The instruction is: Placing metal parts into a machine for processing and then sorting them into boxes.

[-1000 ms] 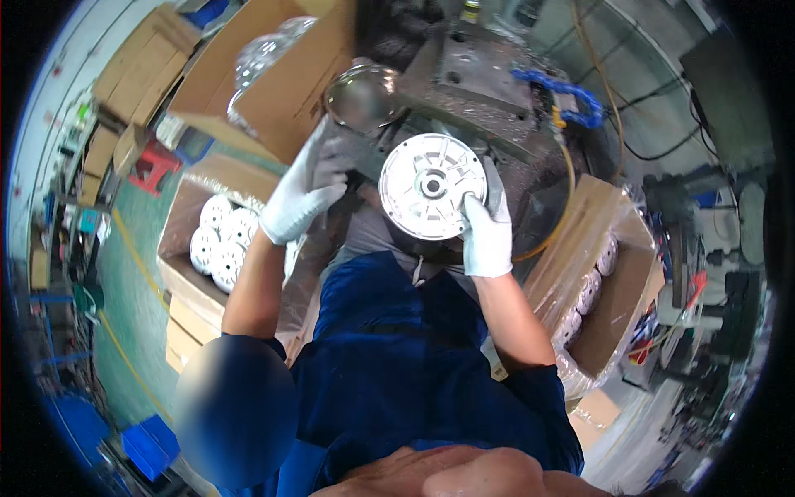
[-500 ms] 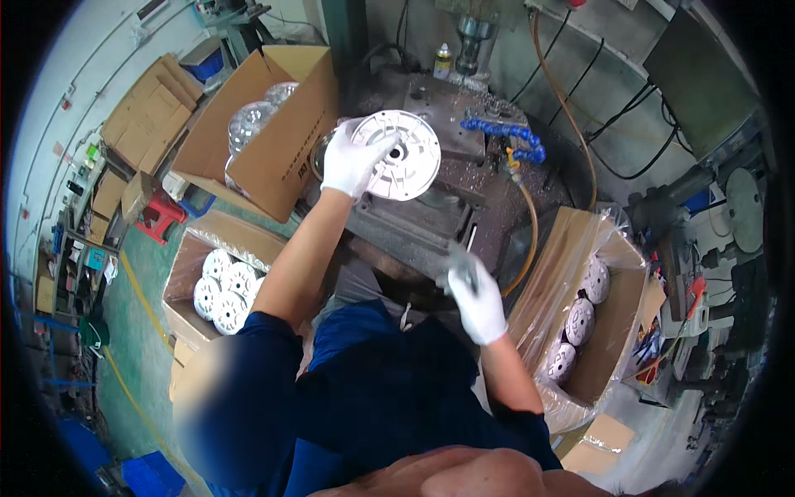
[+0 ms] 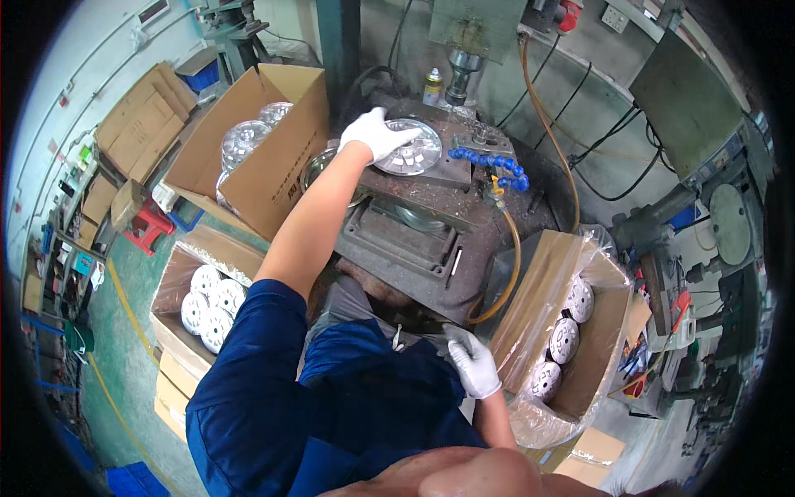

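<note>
Disc point(image 3: 414, 156) and left hand point(image 3: 370, 135) have just moved farther out, to the block point(image 3: 454, 174) at the far side of the surface point(image 3: 476, 258); the work is thus at the block, in the charge of one hand. The left hand looks clamped on the disc's left edge, its thumb over the upper face, though the fingers beneath are hidden. The disc lies about level there, just left of the blue hose point(image 3: 484, 157); whether the block bears its full weight, I cannot tell. The right hand point(image 3: 474, 364) is well apart from it, low by the lap, near the box on the right point(image 3: 530, 290); nothing shows in it, but whether its fingers are together or apart is unclear. Half a second ago, the disc was nearer and tipped toward the wearer, its ribbed face showing, and the right hand was over the near edge of the surface. One second ago, the right hand gripped the disc while the left hand was beside the bowl point(image 3: 317, 169). That bowl remains on the left, now partly behind the left forearm point(image 3: 319, 219).
</note>
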A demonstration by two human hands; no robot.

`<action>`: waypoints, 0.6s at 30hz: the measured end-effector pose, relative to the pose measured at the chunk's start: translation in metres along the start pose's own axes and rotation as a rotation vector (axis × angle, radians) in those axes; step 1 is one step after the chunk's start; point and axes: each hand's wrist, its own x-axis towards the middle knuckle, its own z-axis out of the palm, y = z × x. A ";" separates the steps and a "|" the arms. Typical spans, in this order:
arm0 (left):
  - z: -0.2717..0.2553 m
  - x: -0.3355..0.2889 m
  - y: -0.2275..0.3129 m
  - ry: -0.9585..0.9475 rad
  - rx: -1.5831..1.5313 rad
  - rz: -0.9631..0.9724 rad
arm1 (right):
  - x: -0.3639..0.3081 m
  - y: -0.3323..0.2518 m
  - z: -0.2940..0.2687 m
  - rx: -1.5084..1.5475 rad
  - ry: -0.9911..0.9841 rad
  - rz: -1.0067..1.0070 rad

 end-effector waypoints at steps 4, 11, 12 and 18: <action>0.008 0.008 0.009 -0.048 -0.030 0.037 | 0.008 -0.003 0.003 -0.120 0.038 -0.083; 0.018 0.016 0.019 -0.052 -0.026 0.011 | 0.019 0.007 0.007 -0.247 0.047 -0.106; 0.018 0.015 0.019 -0.053 -0.014 0.000 | 0.019 0.011 0.007 -0.261 0.051 -0.105; 0.008 0.004 0.024 -0.088 0.000 -0.084 | 0.019 0.023 0.005 -0.310 0.078 -0.138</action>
